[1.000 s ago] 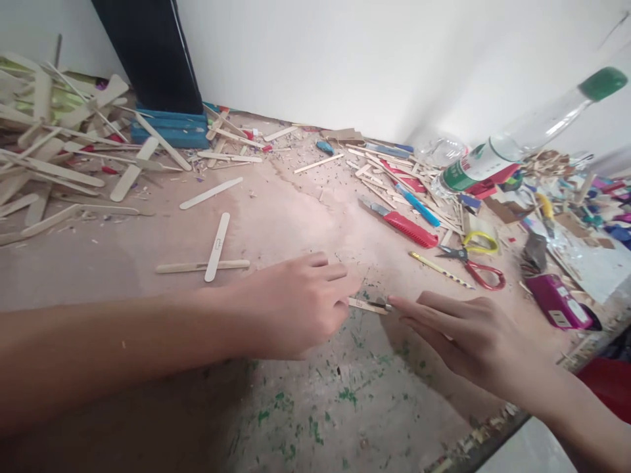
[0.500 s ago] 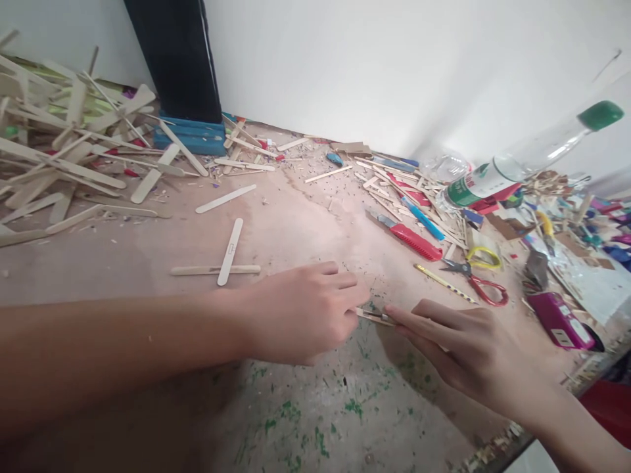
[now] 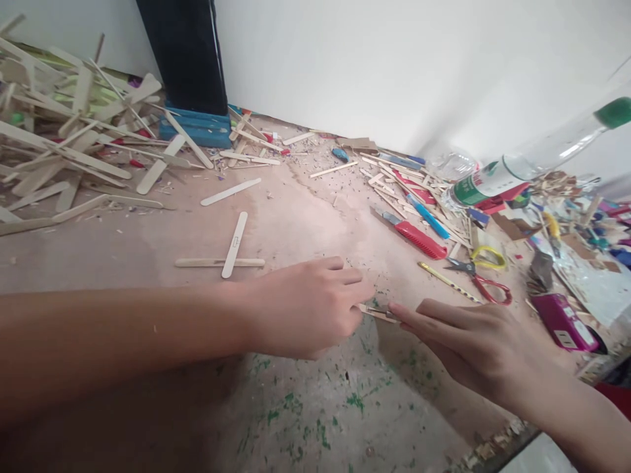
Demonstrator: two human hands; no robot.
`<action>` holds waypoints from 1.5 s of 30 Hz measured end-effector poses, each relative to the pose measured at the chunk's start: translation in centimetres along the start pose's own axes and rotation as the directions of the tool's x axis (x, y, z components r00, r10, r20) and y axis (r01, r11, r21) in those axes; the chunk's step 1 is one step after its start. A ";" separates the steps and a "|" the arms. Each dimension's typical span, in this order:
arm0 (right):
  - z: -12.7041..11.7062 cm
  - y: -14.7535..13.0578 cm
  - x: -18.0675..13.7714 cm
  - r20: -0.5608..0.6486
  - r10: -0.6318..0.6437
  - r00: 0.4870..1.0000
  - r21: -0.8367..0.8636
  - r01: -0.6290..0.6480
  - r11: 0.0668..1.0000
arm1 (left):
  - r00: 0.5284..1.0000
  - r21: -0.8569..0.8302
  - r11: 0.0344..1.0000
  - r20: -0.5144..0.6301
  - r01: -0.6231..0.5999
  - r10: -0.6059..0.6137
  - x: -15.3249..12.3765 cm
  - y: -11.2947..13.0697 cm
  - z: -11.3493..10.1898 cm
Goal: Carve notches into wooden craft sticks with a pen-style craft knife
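Note:
My left hand (image 3: 315, 305) is closed on a wooden craft stick (image 3: 383, 317), pressing it to the tabletop; most of the stick is hidden under the fingers. From the right, my right hand (image 3: 458, 335) grips a slim craft knife (image 3: 389, 313) with a metal collar, its index finger stretched along the top. The knife's thin tip lies along the exposed part of the stick, close to my left fingertips. Its handle is covered by the right hand. Left of the hands, one marked craft stick (image 3: 234, 244) lies crosswise over another stick (image 3: 197, 263).
A pile of craft sticks (image 3: 64, 144) fills the back left, beside a black upright panel (image 3: 190, 59). To the right lie a red box cutter (image 3: 419, 239), a pencil (image 3: 448, 282), scissors (image 3: 490, 289), a purple device (image 3: 564, 322) and a tilted plastic bottle (image 3: 493, 180).
The view has shifted slightly, so the tabletop things sit a little further right and higher. Both hands keep nearly the same grip and place on the stick.

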State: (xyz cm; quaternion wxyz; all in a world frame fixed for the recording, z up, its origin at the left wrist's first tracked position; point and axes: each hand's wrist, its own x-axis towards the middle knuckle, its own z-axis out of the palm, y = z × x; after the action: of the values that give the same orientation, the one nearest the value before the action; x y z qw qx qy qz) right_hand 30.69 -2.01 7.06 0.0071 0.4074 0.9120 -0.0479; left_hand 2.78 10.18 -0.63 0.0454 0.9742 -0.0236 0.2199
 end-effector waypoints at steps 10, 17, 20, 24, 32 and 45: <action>0.2 0.0 -0.4 0.017 0.000 1.000 -0.010 0.000 1.000 | 1.000 0.045 0.999 -0.004 -0.004 0.004 0.2 0.3 -0.2; 0.1 0.1 -0.6 0.027 0.002 1.000 0.000 -0.002 1.000 | 1.000 0.044 0.999 0.016 0.003 -0.004 0.2 0.2 -0.3; 0.0 0.0 -0.5 0.018 0.022 1.000 0.017 -0.023 1.000 | 1.000 0.036 0.999 0.020 -0.003 0.003 0.2 0.2 -0.3; -0.2 0.0 0.1 -0.012 0.097 0.995 0.165 -0.094 0.982 | 1.000 -0.007 1.000 0.027 0.009 -0.009 0.2 0.1 -0.3; 1.2 -0.2 -0.3 -0.039 0.260 0.965 0.283 -0.239 0.929 | 1.000 -0.006 1.000 0.023 0.013 -0.013 0.1 0.1 -0.1; -0.1 -0.3 1.0 -0.010 0.145 0.989 0.201 -0.140 0.969 | 1.000 -0.002 1.000 0.007 0.022 -0.022 0.1 0.2 -0.1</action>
State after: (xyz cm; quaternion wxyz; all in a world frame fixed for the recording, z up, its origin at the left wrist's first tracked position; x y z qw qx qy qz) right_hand 29.75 -1.45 7.18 -0.0415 0.4712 0.8709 -0.1337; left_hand 2.85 9.96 -0.47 0.0487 0.9751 -0.0130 0.2158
